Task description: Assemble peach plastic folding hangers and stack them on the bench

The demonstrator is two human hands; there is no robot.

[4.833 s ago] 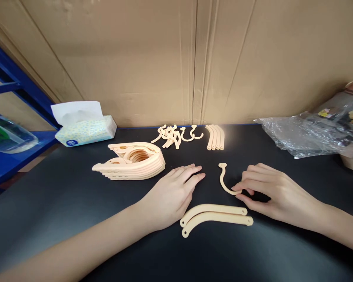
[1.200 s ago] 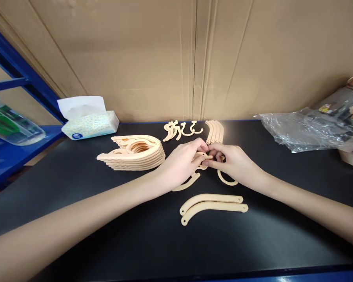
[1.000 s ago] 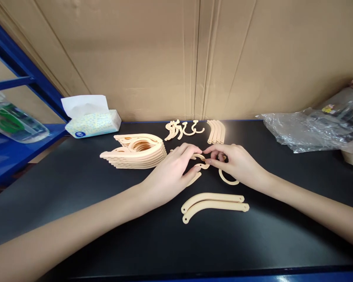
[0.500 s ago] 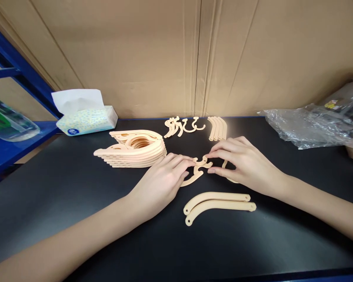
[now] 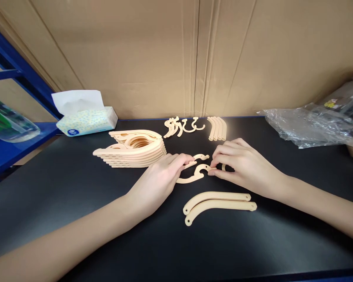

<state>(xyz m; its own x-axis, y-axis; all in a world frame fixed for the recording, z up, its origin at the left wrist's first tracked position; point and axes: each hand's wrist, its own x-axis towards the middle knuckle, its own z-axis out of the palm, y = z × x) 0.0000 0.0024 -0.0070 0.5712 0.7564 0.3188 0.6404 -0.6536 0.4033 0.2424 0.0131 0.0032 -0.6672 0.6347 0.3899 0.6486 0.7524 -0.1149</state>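
Note:
My left hand (image 5: 161, 178) is closed, its thumb and fingertips pinching a small beige hanger hook (image 5: 201, 157), partly hidden by the fingers. Just below, a second curved hanger piece (image 5: 191, 179) with a small hole lies low over the table. Its right end is pinched between the thumb and fingers of my right hand (image 5: 238, 162). Part of another beige piece (image 5: 224, 167) shows behind the right fingers. Nearer to me, two curved hanger arms (image 5: 217, 201) with holed ends lie side by side.
Left of my hands stands a stack of folded beige hangers (image 5: 132, 152). Several loose hooks (image 5: 173, 127) and arms (image 5: 217, 128) lie at the back of the black table (image 5: 153, 246). A tissue pack (image 5: 88, 120) sits back left, clear plastic bags (image 5: 306, 125) at the right.
The two small pieces between my hands, overlapping before, are now apart. The upper one is with my left hand and the lower one with my right.

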